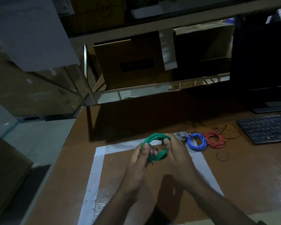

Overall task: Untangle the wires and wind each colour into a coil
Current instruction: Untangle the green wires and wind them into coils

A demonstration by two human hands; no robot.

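A green wire coil (158,155) is held above the brown table between both hands. My left hand (139,161) grips its left side with thumb on top and fingers through the ring. My right hand (175,153) pinches its upper right part. A blue wire coil (197,142) lies on the table just right of my right hand. A red wire coil (215,140) lies beside the blue one, touching it. A short dark wire end hangs below the green coil.
A white tape rectangle (98,161) marks the brown table (75,168). A dark keyboard (266,129) and a monitor (263,62) stand at the right. Loose dark wire scraps (222,157) lie near the red coil. Cardboard boxes (130,62) fill the shelves behind.
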